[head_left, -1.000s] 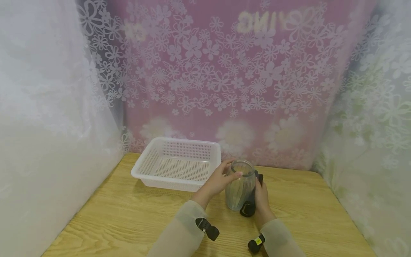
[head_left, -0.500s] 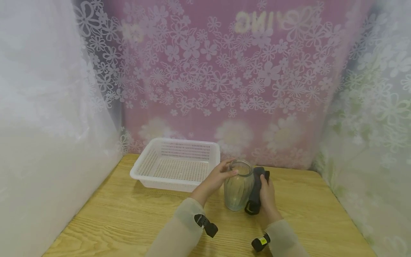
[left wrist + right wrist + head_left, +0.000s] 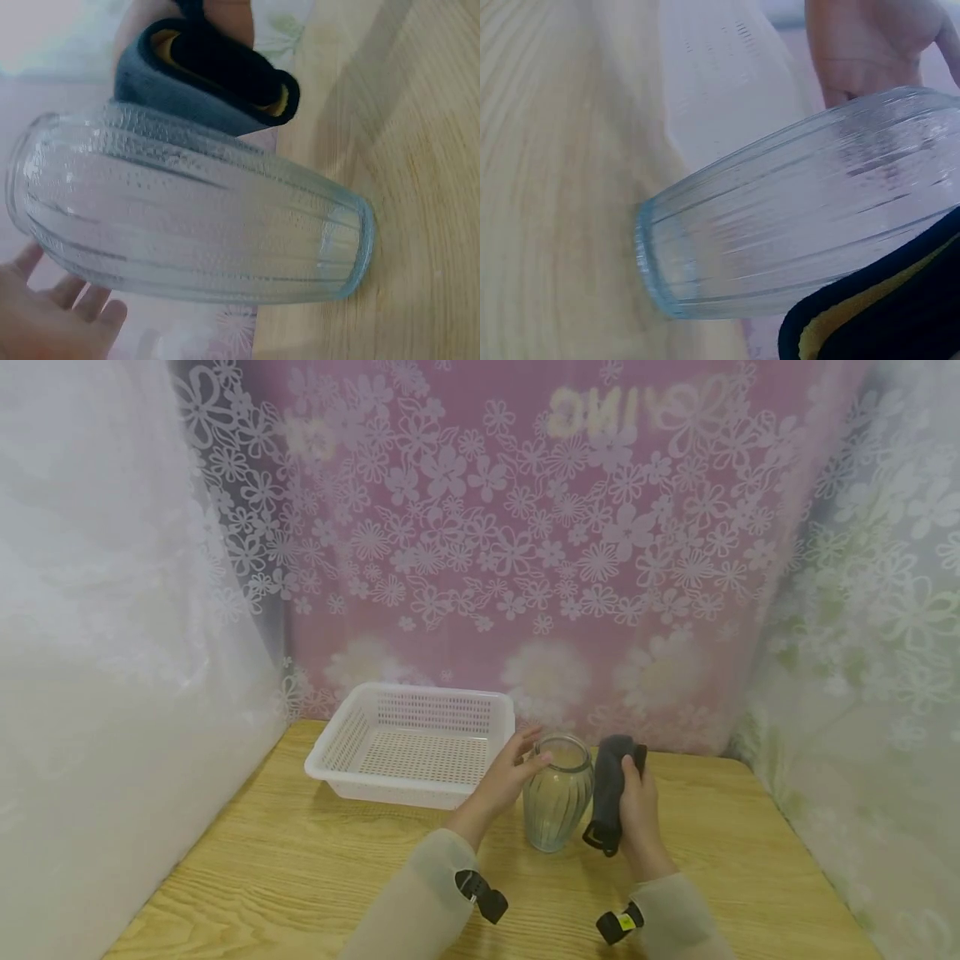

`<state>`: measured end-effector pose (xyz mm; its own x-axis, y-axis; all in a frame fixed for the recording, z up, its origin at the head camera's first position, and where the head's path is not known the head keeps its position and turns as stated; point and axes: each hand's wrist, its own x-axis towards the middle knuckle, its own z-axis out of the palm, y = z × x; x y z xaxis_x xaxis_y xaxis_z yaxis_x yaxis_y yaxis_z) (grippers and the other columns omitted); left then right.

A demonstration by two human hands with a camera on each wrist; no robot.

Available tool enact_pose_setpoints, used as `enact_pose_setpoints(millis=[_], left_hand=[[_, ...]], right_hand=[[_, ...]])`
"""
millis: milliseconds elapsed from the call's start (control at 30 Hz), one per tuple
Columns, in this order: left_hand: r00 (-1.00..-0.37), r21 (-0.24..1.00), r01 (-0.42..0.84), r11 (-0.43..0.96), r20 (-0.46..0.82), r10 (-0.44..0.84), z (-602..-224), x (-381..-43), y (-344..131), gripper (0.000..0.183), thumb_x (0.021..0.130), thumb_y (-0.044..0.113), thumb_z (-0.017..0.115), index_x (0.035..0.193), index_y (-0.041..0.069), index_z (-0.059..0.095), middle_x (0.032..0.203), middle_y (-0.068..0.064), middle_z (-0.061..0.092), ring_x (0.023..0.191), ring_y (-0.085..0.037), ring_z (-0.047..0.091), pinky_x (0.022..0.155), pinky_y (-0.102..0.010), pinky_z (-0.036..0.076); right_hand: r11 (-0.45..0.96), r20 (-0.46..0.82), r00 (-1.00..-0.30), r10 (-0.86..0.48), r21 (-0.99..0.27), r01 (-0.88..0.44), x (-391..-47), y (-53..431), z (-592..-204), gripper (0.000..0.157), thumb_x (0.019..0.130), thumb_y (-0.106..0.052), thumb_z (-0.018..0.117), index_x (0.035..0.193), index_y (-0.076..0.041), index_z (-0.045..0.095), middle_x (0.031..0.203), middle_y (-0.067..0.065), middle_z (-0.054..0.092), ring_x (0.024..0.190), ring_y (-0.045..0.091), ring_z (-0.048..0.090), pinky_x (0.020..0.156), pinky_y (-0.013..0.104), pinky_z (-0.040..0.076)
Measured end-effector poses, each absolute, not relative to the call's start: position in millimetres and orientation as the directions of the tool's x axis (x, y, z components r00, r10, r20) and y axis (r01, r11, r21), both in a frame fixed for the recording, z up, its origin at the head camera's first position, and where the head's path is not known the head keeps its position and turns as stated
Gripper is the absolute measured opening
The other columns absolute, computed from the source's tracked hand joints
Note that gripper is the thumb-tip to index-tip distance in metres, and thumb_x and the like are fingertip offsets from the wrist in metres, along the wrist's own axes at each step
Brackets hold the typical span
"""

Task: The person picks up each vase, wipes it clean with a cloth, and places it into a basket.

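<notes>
A clear ribbed glass vase [image 3: 557, 802] stands upright on the wooden table. At its left is my left hand [image 3: 504, 779], the thumb near the rim and the fingers behind the neck. The left wrist view shows those fingers [image 3: 90, 300] loosely extended along the vase's side, not wrapped round it. My right hand [image 3: 639, 806] grips a thick folded cloth [image 3: 609, 793], dark grey outside with black edging and a yellow inner side [image 3: 855, 304]. This cloth is upright just right of the vase, with a narrow gap in the head view. The right hand's fingers are mostly hidden behind it.
A white plastic basket [image 3: 397, 793] with slotted walls stands left of the vase, close behind the left hand. Flowered curtains [image 3: 540, 568] close off the back and both sides of the wooden table [image 3: 337, 877].
My right hand has carried the folded cloth to the right and slightly up, away from the vase's side. The vase stays in place; my left thumb has drawn back slightly at the rim.
</notes>
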<state>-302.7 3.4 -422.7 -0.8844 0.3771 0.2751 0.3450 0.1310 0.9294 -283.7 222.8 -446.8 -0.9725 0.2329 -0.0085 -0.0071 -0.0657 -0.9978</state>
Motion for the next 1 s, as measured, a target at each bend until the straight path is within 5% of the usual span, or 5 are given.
enact_pose_setpoints(millis=[133,400,767,1000], left_hand=[[-0.905,0.897,0.394,0.202,0.34,0.257,-422.6,-293.6,9.8,0.071,0.097,0.056,0.058,0.152,0.014,0.04,0.152,-0.008,0.043,0.14,-0.031,0.039,0.114,-0.053,0.032],[-0.952,0.885,0.304,0.352,0.298,0.071,-422.5,-278.4,27.2,0.075,0.085,0.06,0.072,0.145,0.022,0.049,0.141,-0.006,0.052,0.13,-0.026,0.048,0.101,-0.055,0.045],[-0.949,0.89,0.314,0.331,0.283,0.141,-420.0,-278.5,20.1,0.074,0.088,0.059,0.069,0.148,0.023,0.046,0.145,-0.008,0.049,0.132,-0.03,0.048,0.103,-0.057,0.044],[-0.942,0.899,0.32,0.3,0.269,0.199,-416.9,-282.2,15.0,0.07,0.091,0.054,0.068,0.149,0.022,0.046,0.146,-0.009,0.05,0.134,-0.032,0.047,0.104,-0.059,0.042]], right_hand=[[-0.048,0.041,-0.967,0.252,-0.997,-0.055,-278.9,220.9,-436.5,0.068,0.106,-0.054,0.029,0.161,-0.017,0.015,0.152,0.016,0.036,0.119,0.021,0.049,0.082,0.017,0.047],[-0.017,0.116,-0.955,0.273,-0.992,-0.125,-271.9,216.4,-424.4,0.061,0.107,-0.05,0.031,0.15,-0.007,0.029,0.121,0.011,0.048,0.088,0.01,0.057,0.072,0.022,0.052],[0.024,0.198,-0.937,0.287,-0.98,-0.2,-265.2,212.1,-416.1,0.057,0.107,-0.046,0.034,0.153,-0.012,0.028,0.133,0.011,0.045,0.102,0.014,0.054,0.077,0.019,0.05],[0.117,0.333,-0.892,0.306,-0.943,-0.312,-257.9,202.2,-407.1,0.052,0.108,-0.039,0.038,0.151,-0.01,0.033,0.126,0.011,0.048,0.099,0.017,0.053,0.075,0.019,0.049]])
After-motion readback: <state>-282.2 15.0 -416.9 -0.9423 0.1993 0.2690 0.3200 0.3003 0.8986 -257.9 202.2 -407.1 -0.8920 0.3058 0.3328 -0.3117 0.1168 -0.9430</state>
